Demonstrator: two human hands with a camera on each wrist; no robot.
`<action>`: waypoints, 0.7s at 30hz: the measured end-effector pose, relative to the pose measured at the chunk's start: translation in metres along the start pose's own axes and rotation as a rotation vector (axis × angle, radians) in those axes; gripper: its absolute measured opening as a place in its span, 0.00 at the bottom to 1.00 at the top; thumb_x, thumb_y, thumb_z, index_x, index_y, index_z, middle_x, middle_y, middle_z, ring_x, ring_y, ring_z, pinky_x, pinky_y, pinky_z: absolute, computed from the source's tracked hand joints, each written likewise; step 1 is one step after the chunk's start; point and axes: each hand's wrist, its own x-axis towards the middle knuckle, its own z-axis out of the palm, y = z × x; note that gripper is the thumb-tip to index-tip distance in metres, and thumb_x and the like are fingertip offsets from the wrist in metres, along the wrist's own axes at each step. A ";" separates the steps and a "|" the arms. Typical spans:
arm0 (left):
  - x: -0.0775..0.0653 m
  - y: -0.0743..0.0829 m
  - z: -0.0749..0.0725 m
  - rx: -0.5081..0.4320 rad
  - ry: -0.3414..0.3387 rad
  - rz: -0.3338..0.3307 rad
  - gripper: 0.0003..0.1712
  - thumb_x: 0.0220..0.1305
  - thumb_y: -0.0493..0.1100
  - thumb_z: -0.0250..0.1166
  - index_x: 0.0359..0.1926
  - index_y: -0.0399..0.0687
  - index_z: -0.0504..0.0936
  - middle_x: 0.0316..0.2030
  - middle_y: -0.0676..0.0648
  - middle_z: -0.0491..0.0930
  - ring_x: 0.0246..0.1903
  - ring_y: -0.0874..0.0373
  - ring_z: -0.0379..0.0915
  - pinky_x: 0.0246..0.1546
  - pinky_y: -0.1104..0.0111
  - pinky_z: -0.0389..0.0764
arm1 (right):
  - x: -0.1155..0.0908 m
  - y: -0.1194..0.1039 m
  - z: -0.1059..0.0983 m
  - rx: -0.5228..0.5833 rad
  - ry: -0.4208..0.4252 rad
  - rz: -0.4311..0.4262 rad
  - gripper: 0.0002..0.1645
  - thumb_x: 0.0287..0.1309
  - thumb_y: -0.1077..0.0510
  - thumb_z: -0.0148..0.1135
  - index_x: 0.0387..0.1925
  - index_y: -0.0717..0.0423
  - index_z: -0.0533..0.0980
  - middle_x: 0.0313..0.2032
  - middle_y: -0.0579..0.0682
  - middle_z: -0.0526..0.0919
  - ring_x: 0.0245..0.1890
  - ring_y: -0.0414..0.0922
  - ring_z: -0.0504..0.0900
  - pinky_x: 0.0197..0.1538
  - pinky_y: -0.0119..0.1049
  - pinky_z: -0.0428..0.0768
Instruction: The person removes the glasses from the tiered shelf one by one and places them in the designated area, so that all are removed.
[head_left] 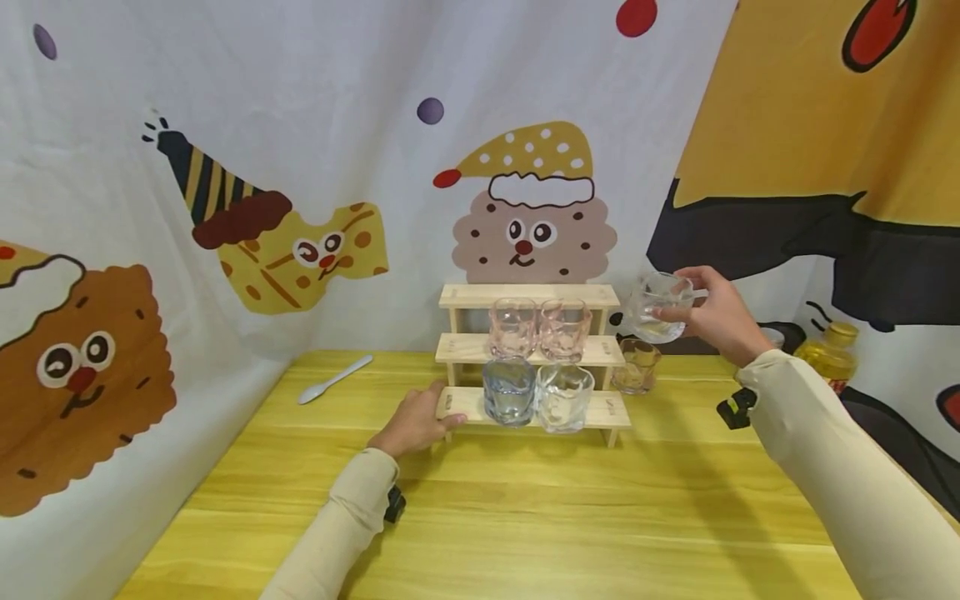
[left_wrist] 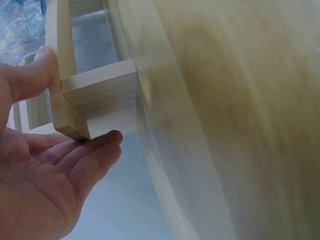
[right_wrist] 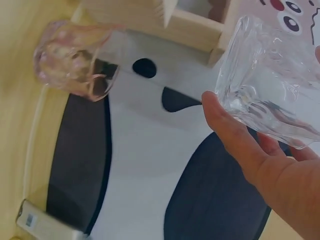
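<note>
My left hand (head_left: 417,423) grips the left end of the lowest step of a three-step wooden stand (head_left: 457,348); in the left wrist view its thumb lies on the step's edge and its fingers (left_wrist: 92,155) reach around the end. Up to the right of the stand, my right hand (head_left: 718,315) holds a clear glass cup (head_left: 660,308) in the air. Two pink glasses (head_left: 513,329) stand side by side on the middle step. On the lowest step are a bluish glass (head_left: 509,392) and a clear glass (head_left: 566,398). The top step (head_left: 528,295) bears nothing.
A pinkish glass (head_left: 636,367) stands on the table (head_left: 480,517) just right of the stand. A white spoon (head_left: 334,380) lies at left. Toward the right is a yellow bottle (head_left: 828,354). A printed cloth (head_left: 337,83) hangs close behind the stand.
</note>
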 end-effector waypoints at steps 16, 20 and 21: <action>0.000 0.001 0.000 -0.010 -0.012 -0.005 0.41 0.67 0.53 0.68 0.71 0.34 0.64 0.32 0.44 0.80 0.25 0.57 0.73 0.26 0.67 0.74 | -0.009 0.045 0.000 0.002 0.020 0.064 0.57 0.60 0.43 0.70 0.77 0.63 0.48 0.69 0.72 0.57 0.53 0.59 0.73 0.37 0.35 0.82; 0.000 0.001 0.000 -0.004 -0.005 -0.008 0.41 0.66 0.53 0.68 0.71 0.34 0.65 0.34 0.43 0.81 0.26 0.57 0.73 0.27 0.67 0.74 | -0.012 0.053 0.000 -0.007 0.022 0.067 0.56 0.60 0.43 0.70 0.76 0.62 0.50 0.68 0.70 0.60 0.44 0.51 0.77 0.37 0.35 0.82; -0.001 0.001 0.000 -0.002 -0.003 -0.008 0.41 0.66 0.53 0.68 0.71 0.34 0.65 0.34 0.43 0.81 0.27 0.57 0.74 0.28 0.67 0.75 | -0.012 0.055 0.000 -0.006 0.023 0.069 0.56 0.60 0.43 0.70 0.76 0.62 0.50 0.68 0.70 0.61 0.41 0.49 0.77 0.38 0.36 0.82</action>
